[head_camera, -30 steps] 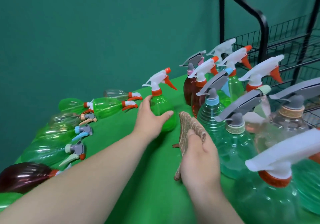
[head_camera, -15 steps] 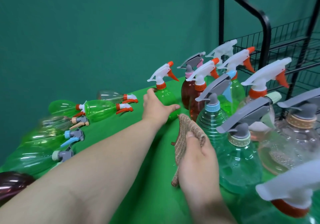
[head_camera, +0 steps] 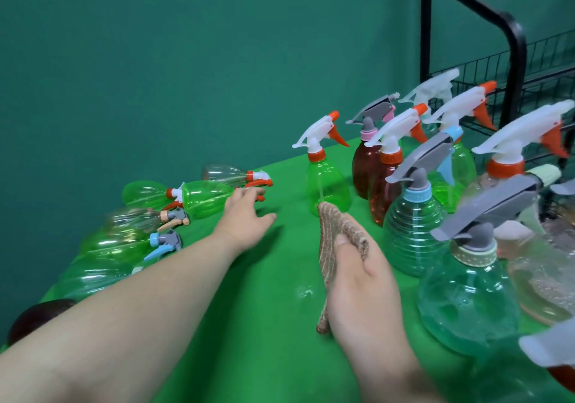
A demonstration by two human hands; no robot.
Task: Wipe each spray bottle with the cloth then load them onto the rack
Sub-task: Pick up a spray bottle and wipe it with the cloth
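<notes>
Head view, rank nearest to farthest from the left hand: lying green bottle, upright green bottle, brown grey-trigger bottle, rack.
From the left hand:
1. lying green bottle, by its fingertips, on the left side of the table.
2. upright green bottle, to the hand's right, mid-table.
3. brown bottle with grey trigger, just behind and right of that.
4. rack, far right, beyond the table.

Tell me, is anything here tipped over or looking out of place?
Along the green table's left side, several spray bottles lie on their sides, such as a green spray bottle by the left hand, while those on the right stand upright. A shiny patch on the cover near the right hand may be droplets.
</notes>
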